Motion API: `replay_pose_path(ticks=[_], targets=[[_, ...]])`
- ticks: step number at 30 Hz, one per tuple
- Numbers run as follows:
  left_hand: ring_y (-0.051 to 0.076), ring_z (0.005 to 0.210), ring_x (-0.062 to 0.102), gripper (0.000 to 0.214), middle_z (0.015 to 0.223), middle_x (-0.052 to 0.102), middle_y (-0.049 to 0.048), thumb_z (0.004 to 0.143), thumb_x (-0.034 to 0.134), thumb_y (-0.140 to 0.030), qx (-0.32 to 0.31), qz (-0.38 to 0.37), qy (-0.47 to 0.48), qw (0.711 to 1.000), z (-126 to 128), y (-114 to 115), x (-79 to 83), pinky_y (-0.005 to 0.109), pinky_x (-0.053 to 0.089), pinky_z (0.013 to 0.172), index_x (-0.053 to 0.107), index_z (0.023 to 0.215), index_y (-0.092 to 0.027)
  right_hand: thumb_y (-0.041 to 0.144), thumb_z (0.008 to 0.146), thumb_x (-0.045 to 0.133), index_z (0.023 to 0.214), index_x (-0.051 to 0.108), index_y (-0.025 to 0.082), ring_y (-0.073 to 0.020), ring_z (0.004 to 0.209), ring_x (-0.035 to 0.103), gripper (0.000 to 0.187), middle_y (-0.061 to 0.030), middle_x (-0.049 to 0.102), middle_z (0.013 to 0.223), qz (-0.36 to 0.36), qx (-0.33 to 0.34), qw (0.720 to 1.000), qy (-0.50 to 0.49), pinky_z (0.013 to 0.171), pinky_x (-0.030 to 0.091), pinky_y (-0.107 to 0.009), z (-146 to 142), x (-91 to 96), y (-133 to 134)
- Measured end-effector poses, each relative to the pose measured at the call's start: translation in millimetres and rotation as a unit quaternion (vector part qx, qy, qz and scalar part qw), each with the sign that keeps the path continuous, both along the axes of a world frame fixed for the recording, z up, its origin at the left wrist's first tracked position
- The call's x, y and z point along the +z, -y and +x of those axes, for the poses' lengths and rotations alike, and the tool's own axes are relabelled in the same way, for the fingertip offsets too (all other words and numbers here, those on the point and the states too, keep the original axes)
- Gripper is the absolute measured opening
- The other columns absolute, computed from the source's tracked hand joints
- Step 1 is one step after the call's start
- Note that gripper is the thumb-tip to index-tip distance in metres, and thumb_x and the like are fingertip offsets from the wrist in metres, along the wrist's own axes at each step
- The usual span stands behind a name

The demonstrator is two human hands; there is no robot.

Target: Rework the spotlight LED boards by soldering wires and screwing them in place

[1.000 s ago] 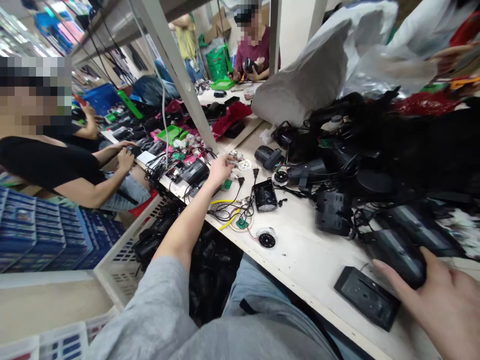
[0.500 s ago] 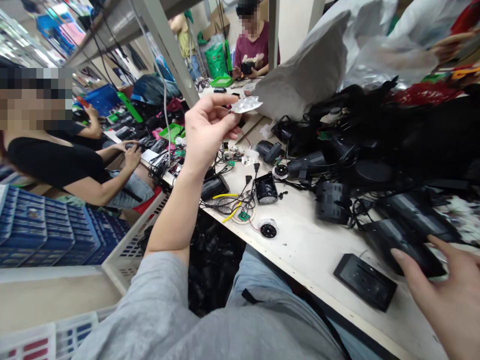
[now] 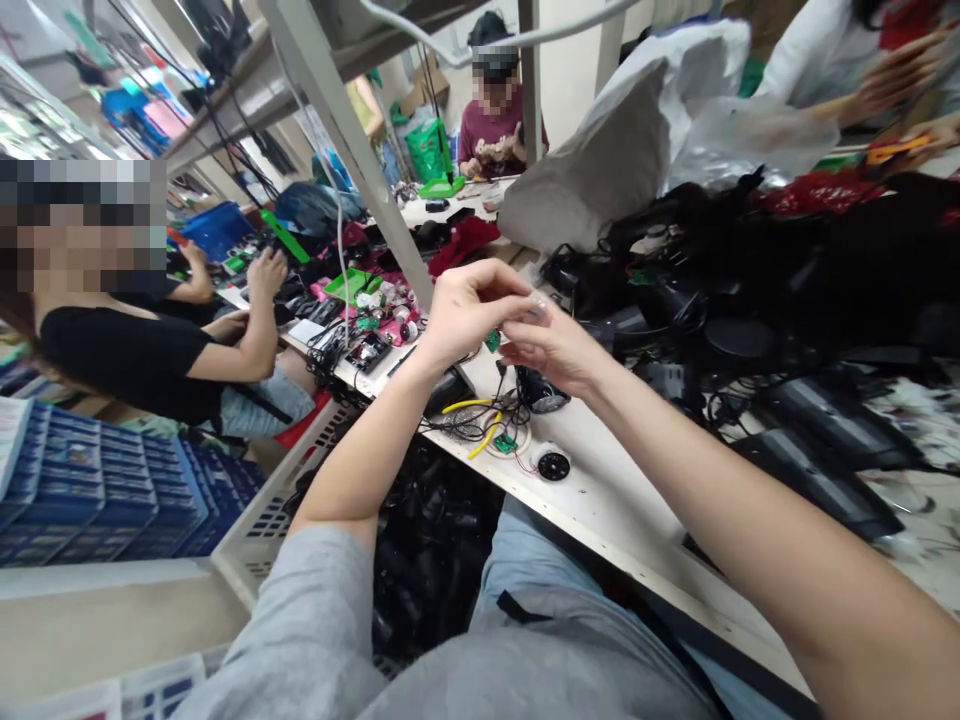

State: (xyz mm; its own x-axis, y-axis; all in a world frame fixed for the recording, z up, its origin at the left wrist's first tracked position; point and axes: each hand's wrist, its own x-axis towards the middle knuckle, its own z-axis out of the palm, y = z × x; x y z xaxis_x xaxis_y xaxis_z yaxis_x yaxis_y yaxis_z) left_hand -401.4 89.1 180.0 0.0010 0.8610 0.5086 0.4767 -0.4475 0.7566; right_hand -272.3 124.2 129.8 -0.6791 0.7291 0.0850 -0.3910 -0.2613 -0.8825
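My left hand (image 3: 474, 312) is closed in a pinch, raised over the bench. My right hand (image 3: 553, 345) meets it fingertip to fingertip. Between them shows a sliver of a clear-and-white lens plate (image 3: 538, 304), most of it hidden by the fingers of both hands. Beneath the hands is a black plastic housing (image 3: 541, 390), partly covered by my right hand. Close by lie yellow-handled pliers (image 3: 486, 436), a small green circuit board (image 3: 505, 443) and a round black-faced part (image 3: 553, 464) on thin wires.
Black housings (image 3: 814, 495) and a dark heap of parts (image 3: 750, 270) fill the right of the bench (image 3: 600, 510). A slanted metal post (image 3: 367, 150) rises beyond my left hand. Blue crates (image 3: 97, 480) stand at left. Co-workers sit left and opposite; another person is at upper right.
My right hand has left the black housings at the right and come to my left hand. The lens plate, held out in plain view before, is now mostly covered by fingers.
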Motion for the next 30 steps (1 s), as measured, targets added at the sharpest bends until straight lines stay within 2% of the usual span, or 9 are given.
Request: replay_pose_path(ticks=[3, 7, 12, 15, 18, 23, 25, 27, 30], targets=[[0.016, 0.071, 0.07, 0.021, 0.076, 0.071, 0.0009, 0.077, 0.081, -0.033, 0.025, 0.005, 0.009, 1.0, -18.9, 5.5, 3.8, 0.027, 0.057, 0.068, 0.069, 0.081, -0.017, 0.029, 0.057, 0.088, 0.091, 0.059, 0.021, -0.0112, 0.062, 0.062, 0.045, 0.0052, 0.061, 0.073, -0.053, 0.042, 0.997, -0.022, 0.062, 0.056, -0.026, -29.8, -0.4, 1.0], [0.018, 0.095, 0.071, 0.037, 0.103, 0.071, 0.0033, 0.08, 0.08, -0.042, 0.076, 0.062, -0.011, 0.995, -47.7, 13.9, 3.0, 0.029, 0.058, 0.083, 0.066, 0.11, -0.023, 0.026, 0.07, 0.082, 0.077, 0.06, 0.017, -0.0081, 0.059, 0.056, 0.025, 0.0033, 0.059, 0.065, -0.026, -0.012, 0.999, -0.044, 0.058, 0.051, -0.021, -52.3, 15.8, -14.8], [0.02, 0.098, 0.067, 0.042, 0.114, 0.066, 0.0063, 0.084, 0.075, -0.039, 0.19, 0.046, -0.13, 0.972, -90.3, 26.8, -43.5, 0.033, 0.056, 0.088, 0.06, 0.12, -0.023, 0.03, 0.088, 0.069, 0.084, 0.062, 0.016, -0.0073, 0.07, 0.065, 0.016, 0.0031, 0.063, 0.074, 0.045, -0.146, 0.987, -0.045, 0.061, 0.053, -0.015, -39.6, 71.6, -49.1], [0.027, 0.106, 0.064, 0.05, 0.111, 0.066, 0.0085, 0.075, 0.083, -0.031, 0.234, -0.054, -0.252, 0.938, -102.5, 38.1, -85.6, 0.043, 0.053, 0.097, 0.061, 0.119, -0.02, 0.028, 0.098, 0.046, 0.103, 0.062, 0.004, -0.013, 0.097, 0.07, 0.029, 0.0065, 0.058, 0.075, 0.067, -0.21, 0.975, -0.03, 0.07, 0.046, -0.014, -15.1, 109.2, -52.2], [0.031, 0.115, 0.061, 0.059, 0.115, 0.064, 0.0108, 0.072, 0.085, -0.028, 0.257, -0.095, -0.281, 0.92, -98.0, 45.9, -110.4, 0.046, 0.05, 0.102, 0.058, 0.124, -0.02, 0.019, 0.094, 0.018, 0.113, 0.057, -0.006, -0.0176, 0.112, 0.065, 0.05, 0.0089, 0.053, 0.073, 0.098, -0.229, 0.968, -0.006, 0.07, 0.039, -0.016, 8.9, 134.7, -42.5], [0.031, 0.125, 0.056, 0.073, 0.131, 0.06, 0.0122, 0.07, 0.086, -0.032, 0.181, -0.016, -0.263, 0.948, -64.4, 36.1, -104.4, 0.045, 0.045, 0.11, 0.05, 0.133, -0.021, 0.023, 0.079, -0.009, 0.092, 0.06, -0.004, -0.0213, 0.11, 0.066, 0.075, 0.007, 0.053, 0.064, 0.115, -0.242, 0.963, -0.039, 0.064, 0.039, -0.019, 30.0, 154.8, -13.0], [0.029, 0.122, 0.059, 0.06, 0.128, 0.063, 0.0117, 0.077, 0.08, -0.033, 0.156, 0.008, -0.242, 0.958, -49.7, 25.5, -100.0, 0.042, 0.047, 0.108, 0.052, 0.129, -0.019, 0.021, 0.075, -0.016, 0.088, 0.059, -0.004, -0.0197, 0.106, 0.067, 0.081, 0.0057, 0.052, 0.064, 0.134, -0.231, 0.963, -0.04, 0.064, 0.041, -0.021, 33.9, 157.2, -2.8], [0.025, 0.113, 0.063, 0.034, 0.118, 0.067, 0.0096, 0.087, 0.067, -0.028, 0.153, 0.013, -0.221, 0.963, -39.7, 13.9, -100.4, 0.04, 0.049, 0.103, 0.058, 0.119, -0.019, 0.02, 0.087, -0.006, 0.086, 0.06, 0.001, -0.0132, 0.095, 0.072, 0.069, 0.0061, 0.054, 0.064, 0.158, -0.212, 0.964, -0.036, 0.067, 0.044, -0.019, 38.6, 155.2, 2.2], [0.023, 0.107, 0.065, 0.023, 0.111, 0.07, 0.0076, 0.087, 0.06, -0.017, 0.156, -0.001, -0.214, 0.964, -35.5, -1.6, -108.2, 0.038, 0.05, 0.098, 0.062, 0.11, -0.019, 0.016, 0.102, 0.038, 0.079, 0.058, 0.012, -0.0032, 0.063, 0.065, 0.031, 0.0073, 0.058, 0.064, 0.171, -0.208, 0.961, -0.06, 0.06, 0.049, -0.014, 49.6, 145.6, -0.5]])
